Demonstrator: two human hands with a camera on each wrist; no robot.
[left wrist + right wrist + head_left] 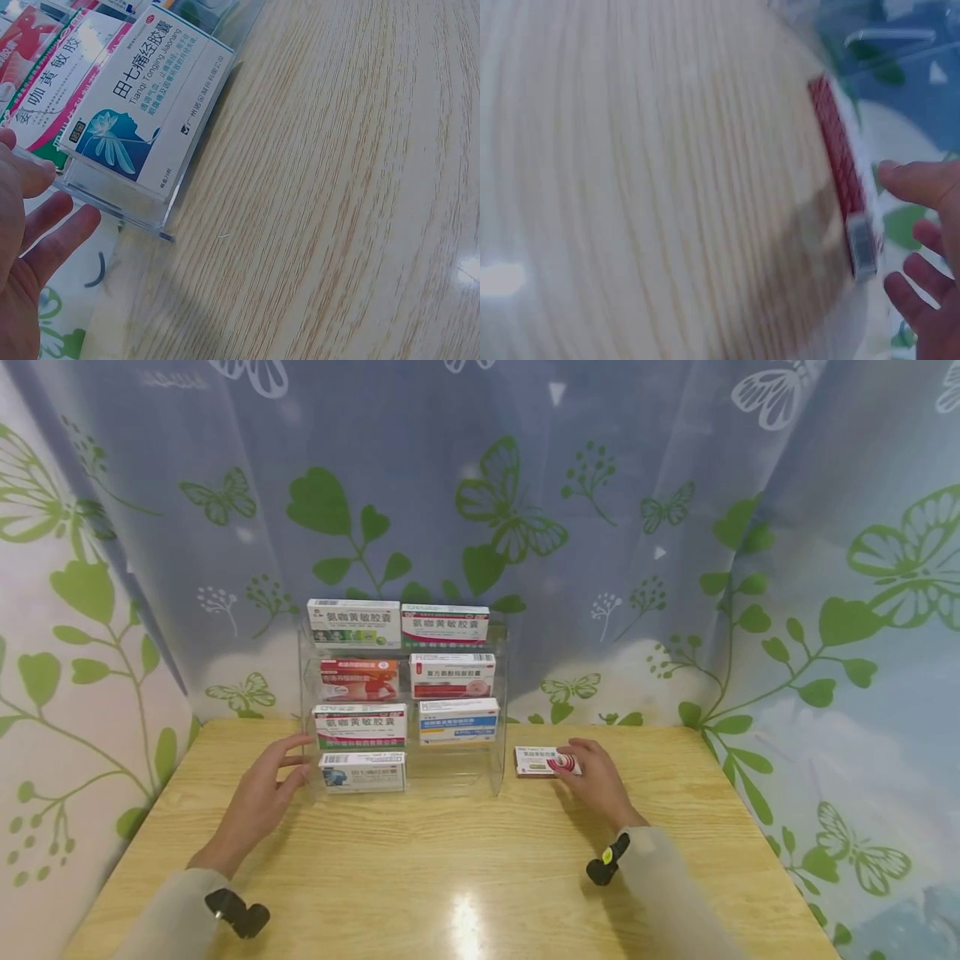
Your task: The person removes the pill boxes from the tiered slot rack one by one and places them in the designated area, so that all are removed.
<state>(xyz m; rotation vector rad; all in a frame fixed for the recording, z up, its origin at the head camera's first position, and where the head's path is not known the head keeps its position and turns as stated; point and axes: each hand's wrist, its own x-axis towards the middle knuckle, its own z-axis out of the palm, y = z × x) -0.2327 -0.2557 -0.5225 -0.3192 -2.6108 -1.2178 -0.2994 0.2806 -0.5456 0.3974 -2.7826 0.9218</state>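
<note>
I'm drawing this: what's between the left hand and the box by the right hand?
The clear rack holding seven boxes, as the head view shows.

An acrylic medicine-box rack [454, 767] blocks crossing between the left hand [258, 789] and right hand [596, 785]; nearer than both, bare desk [420, 868] leaves passage; beyond, butterfly-print curtain [420, 427].

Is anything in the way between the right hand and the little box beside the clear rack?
Nothing visible: the right hand is at the right end of the little box, with no other object between them. The clear rack stands to the box's left.
</note>
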